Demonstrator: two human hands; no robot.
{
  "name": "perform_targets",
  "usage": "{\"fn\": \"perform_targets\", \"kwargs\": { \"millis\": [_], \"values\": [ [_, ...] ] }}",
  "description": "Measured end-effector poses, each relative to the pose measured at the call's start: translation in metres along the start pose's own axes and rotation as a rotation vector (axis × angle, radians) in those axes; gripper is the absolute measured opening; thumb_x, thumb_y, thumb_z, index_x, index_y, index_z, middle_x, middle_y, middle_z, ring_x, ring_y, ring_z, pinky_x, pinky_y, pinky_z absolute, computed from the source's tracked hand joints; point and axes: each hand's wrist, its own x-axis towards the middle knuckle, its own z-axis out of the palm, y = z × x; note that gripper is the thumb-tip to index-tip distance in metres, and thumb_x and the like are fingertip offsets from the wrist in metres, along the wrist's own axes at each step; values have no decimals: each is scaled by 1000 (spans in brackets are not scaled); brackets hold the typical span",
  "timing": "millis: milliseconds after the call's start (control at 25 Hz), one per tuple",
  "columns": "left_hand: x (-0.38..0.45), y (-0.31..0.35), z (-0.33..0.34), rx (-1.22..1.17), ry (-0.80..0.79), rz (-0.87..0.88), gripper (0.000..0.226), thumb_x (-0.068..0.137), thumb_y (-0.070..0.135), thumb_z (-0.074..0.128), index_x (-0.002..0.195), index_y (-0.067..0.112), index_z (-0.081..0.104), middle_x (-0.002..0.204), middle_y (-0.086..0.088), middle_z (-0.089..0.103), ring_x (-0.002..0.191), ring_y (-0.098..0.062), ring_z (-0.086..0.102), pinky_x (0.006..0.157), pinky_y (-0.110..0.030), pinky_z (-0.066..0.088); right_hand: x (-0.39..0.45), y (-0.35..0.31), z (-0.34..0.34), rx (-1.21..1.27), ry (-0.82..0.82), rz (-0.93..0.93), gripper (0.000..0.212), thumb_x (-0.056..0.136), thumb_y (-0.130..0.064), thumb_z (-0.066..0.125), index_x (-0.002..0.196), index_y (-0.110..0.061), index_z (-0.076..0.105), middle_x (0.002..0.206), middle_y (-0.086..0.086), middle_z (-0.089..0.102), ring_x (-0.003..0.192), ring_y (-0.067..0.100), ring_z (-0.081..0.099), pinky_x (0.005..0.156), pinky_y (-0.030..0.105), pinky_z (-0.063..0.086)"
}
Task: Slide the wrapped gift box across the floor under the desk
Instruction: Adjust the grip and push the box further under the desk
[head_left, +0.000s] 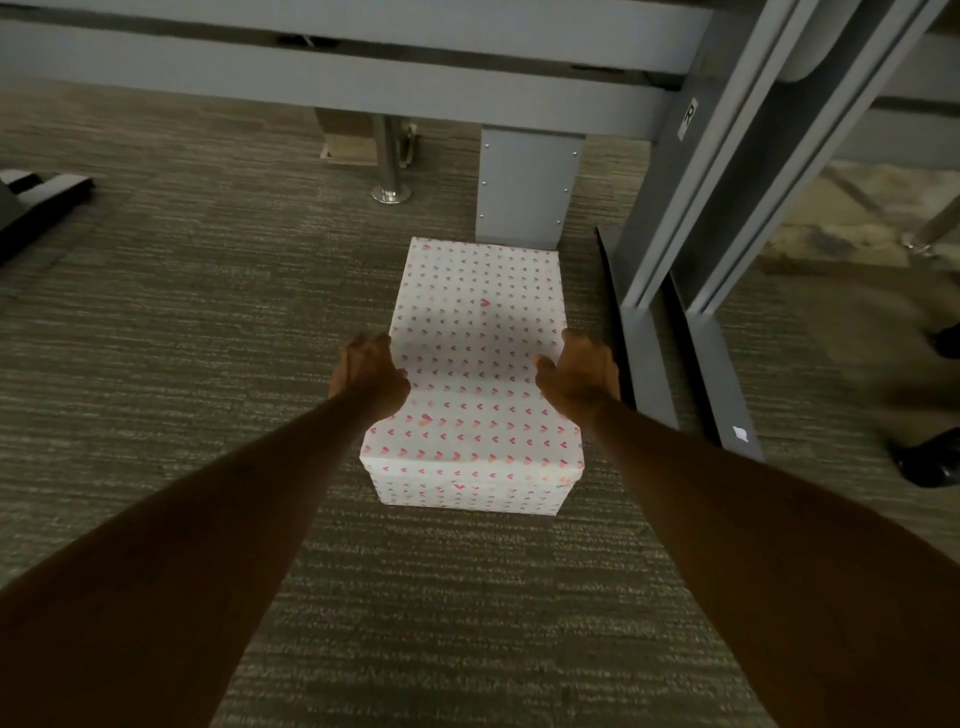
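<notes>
I am pressing my left hand flat against the left side of the rectangular gift box wrapped in white paper with small pink hearts, and my right hand against its right side, so the box is clamped between my two palms with the fingers curling down over the side edges and the thumbs resting on the top. The box is sitting on the grey-green striped carpet floor, closed and fully wrapped, so I am not seeing anything of what is inside it. Its far end is lying just in front of a short grey metal panel with small rivets that hangs under the grey metal desk frame; whether it is touching the panel I cannot tell. To the right of the box, two grey slanted desk legs are running down to long flat feet on the carpet. A shiny chrome post with a round base is standing farther back, beside a brown cardboard box, which looks blurred in the shadow.
</notes>
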Motion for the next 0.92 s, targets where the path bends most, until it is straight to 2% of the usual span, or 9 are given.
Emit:
{"fn": "perform_targets", "kwargs": {
  "millis": [80,160,320,440,520,600,680,760,920],
  "values": [
    [6,-3,8,-88,-27,-83,45,90,8,59,134,11,52,134,-16,53,94,-28,64,55,-28,55,6,7,6,72,-25,83,40,94,-22,61,128,-3,55,122,17,62,101,31,65,80,38,59],
    [11,-5,12,-125,-22,-144,41,90,6,58,131,11,55,127,-15,57,85,-23,62,46,-26,51,11,13,11,136,-54,166,37,93,-20,63,124,-3,56,120,16,62,100,31,65,79,42,60],
    [22,-8,17,-241,-53,-235,42,90,8,59,130,16,52,124,-14,55,81,-21,60,48,-25,46,22,31,17,291,-120,295,31,91,-16,63,119,-6,60,115,14,65,91,28,68,73,40,62],
    [29,-9,18,-364,-68,-314,43,89,7,59,129,19,47,127,-17,50,99,-30,58,68,-37,56,27,41,20,396,-172,361,29,90,-17,66,118,-7,63,118,14,66,72,24,69,64,38,63],
    [33,-9,17,-412,-76,-353,43,89,7,58,129,17,47,125,-17,51,102,-32,58,78,-42,57,30,43,22,430,-173,382,28,89,-18,69,114,-7,63,117,14,66,60,20,65,57,34,63],
    [35,-10,18,-438,-96,-363,40,90,8,59,128,15,50,115,-14,56,92,-28,61,70,-38,56,32,45,22,464,-162,384,25,89,-18,69,111,-9,64,112,11,67,57,18,63,49,29,60],
    [37,-10,17,-453,-102,-367,36,90,8,60,124,17,53,104,-10,58,84,-25,61,62,-34,54,33,49,23,493,-155,393,19,90,-19,67,108,-14,65,96,2,64,59,17,63,41,24,55],
    [34,-6,16,-469,-102,-367,34,89,9,60,121,20,54,104,-9,57,83,-24,60,59,-33,52,33,53,23,517,-146,398,10,91,-19,65,100,-20,65,81,-5,57,60,16,63,37,20,50],
    [34,7,18,-518,-115,-348,28,88,9,62,112,24,56,106,-7,58,88,-24,61,62,-35,53,35,63,15,555,-116,396,2,91,-22,62,92,-22,64,86,-3,59,65,15,63,40,21,49]
  ]
}}
